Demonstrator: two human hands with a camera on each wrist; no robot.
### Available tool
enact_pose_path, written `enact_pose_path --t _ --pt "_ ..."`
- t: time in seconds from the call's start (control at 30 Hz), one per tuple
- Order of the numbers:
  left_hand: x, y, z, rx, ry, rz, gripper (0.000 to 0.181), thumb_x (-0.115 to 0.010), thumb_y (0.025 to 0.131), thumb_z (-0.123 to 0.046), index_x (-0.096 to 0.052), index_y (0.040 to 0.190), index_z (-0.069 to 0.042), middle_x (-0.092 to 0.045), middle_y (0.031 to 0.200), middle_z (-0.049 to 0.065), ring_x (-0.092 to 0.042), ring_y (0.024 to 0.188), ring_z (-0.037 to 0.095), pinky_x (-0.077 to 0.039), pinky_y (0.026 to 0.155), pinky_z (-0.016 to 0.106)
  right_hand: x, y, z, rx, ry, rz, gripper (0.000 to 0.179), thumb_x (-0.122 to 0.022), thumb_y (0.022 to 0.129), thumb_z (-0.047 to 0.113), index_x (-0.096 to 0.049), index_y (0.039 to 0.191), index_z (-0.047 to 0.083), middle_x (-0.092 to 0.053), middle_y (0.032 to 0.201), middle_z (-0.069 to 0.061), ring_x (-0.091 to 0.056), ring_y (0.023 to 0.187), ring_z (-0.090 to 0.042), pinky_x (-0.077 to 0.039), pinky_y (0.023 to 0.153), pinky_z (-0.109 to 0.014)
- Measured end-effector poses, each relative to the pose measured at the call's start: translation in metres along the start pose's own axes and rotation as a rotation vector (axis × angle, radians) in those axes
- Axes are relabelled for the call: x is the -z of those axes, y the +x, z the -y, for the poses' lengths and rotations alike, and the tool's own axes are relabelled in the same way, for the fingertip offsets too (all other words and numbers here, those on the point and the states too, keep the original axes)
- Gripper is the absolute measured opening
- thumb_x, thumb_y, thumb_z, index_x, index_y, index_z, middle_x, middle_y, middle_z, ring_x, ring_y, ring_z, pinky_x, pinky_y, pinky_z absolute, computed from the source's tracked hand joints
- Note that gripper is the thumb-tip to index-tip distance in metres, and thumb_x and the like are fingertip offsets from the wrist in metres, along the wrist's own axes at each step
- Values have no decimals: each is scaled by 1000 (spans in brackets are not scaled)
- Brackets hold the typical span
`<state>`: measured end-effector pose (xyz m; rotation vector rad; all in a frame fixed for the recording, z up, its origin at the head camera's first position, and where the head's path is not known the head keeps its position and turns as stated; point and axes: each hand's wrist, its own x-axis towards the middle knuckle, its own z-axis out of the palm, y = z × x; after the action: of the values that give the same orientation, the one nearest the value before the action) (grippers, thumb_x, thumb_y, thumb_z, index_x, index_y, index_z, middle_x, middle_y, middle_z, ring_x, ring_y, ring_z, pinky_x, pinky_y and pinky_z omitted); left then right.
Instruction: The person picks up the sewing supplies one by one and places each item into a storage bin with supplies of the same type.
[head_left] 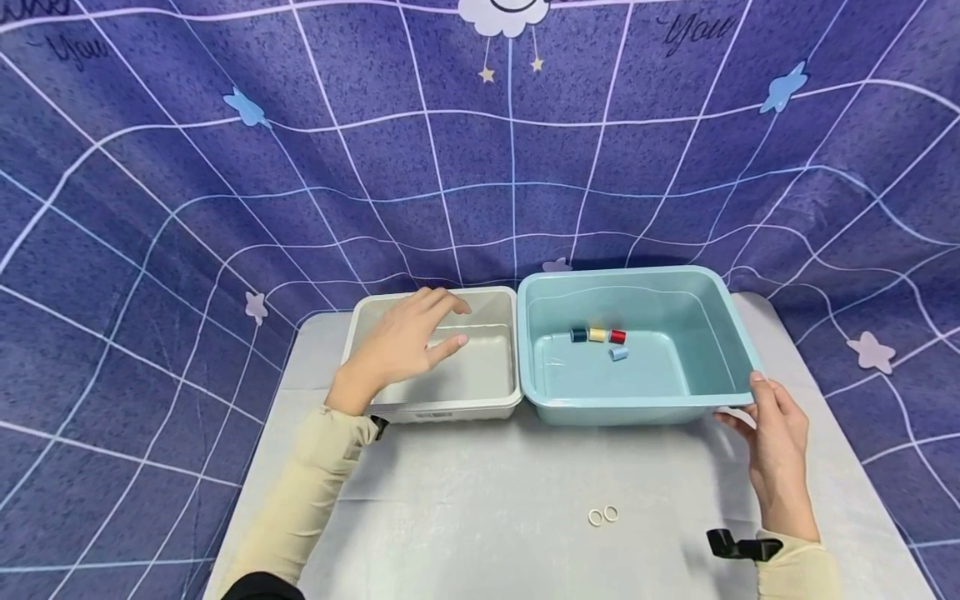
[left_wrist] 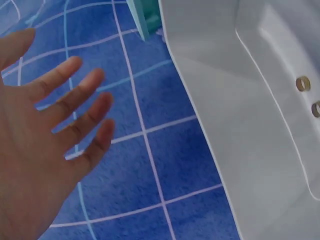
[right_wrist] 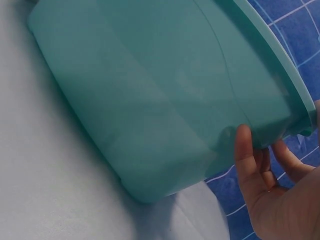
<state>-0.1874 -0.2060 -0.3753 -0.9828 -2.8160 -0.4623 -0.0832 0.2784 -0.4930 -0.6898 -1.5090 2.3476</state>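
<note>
My left hand (head_left: 408, 337) hovers above the grey-white plastic bin (head_left: 480, 410), fingers spread and slightly bent, holding nothing. In the left wrist view that hand (left_wrist: 50, 125) is beside the bin's wall, and two gold-coloured rings (left_wrist: 303, 83) appear inside the bin; the head view hides them behind the hand. With thumb on the rim and fingers below it, my right hand (head_left: 776, 442) grips the near right corner of the light blue-green plastic bin (head_left: 622, 414). Its fingers (right_wrist: 244, 145) touch that bin's outer wall.
Inside the blue-green bin lie small thread spools: dark (head_left: 578, 335), yellow (head_left: 597, 335), red (head_left: 617, 337) and light blue (head_left: 618, 354). Two pale rings (head_left: 596, 517) lie on the grey-covered table (head_left: 480, 533) in front. A purple patterned cloth (head_left: 465, 158) hangs behind the bins.
</note>
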Motion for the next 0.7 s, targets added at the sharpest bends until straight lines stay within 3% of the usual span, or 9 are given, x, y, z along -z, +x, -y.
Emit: enact_pose_path --t 0.17,0.27,0.43,0.7 --pt "-6 -8 -18 -28 62 -59 43 -49 104 -49 -60 135 -21 -64 135 -2 -59 129 24 -48 108 50 0 0 1 -2 7 -3 19 -71 100 24 -71 101 4 -71 94 -1 -71 76 -14 -62 58 -31" --pt "-11 -16 -27 -35 69 -78 41 -45 104 -44 -60 136 -22 -64 135 -3 -59 129 24 -48 108 49 0 0 0 -3 9 6 19 -71 100 24 -71 103 4 -71 95 -1 -71 76 -14 -62 58 -31" --pt "-20 -28 -43 -45 55 -81 42 -45 98 -32 -59 136 -22 -63 135 -3 -59 127 23 -47 109 49 -1 1 1 -4 19 11 19 -70 100 23 -71 102 5 -71 94 -1 -71 76 -14 -62 58 -31" --pt "-39 -40 -75 -65 -24 -104 42 -53 94 -34 -61 133 -25 -63 135 -6 -58 129 18 -47 110 46 -2 0 0 8 32 0 18 -70 100 22 -72 102 4 -70 92 -1 -70 73 -13 -62 57 -31"
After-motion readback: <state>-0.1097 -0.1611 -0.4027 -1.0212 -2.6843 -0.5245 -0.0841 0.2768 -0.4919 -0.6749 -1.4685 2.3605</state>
